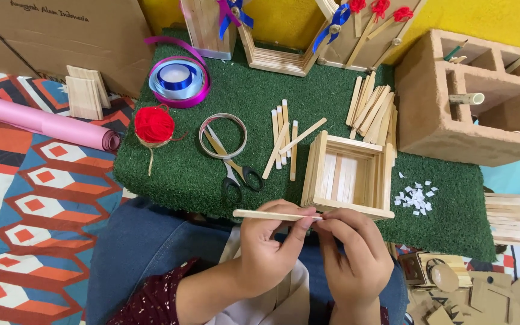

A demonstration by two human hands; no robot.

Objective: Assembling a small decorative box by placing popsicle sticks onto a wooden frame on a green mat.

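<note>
My left hand [269,247] pinches a flat wooden craft stick [260,214], held level and pointing left. My right hand [350,247] touches the stick's right end with its fingertips. Both hands hover over my lap, just in front of the green turf mat [206,168]. Right behind them on the mat stands an open square box built of wooden sticks [349,176]. Loose sticks [284,141] lie left of the box, and another heap of sticks [371,108] lies behind it.
Scissors [236,171] and a thin ring lie on the mat beside a red yarn ball [154,125] and ribbon rolls [179,81]. White paper scraps [415,197] are at right. A brown foam block [470,96], stick frames behind, a pink paper roll [43,122], cardboard at left.
</note>
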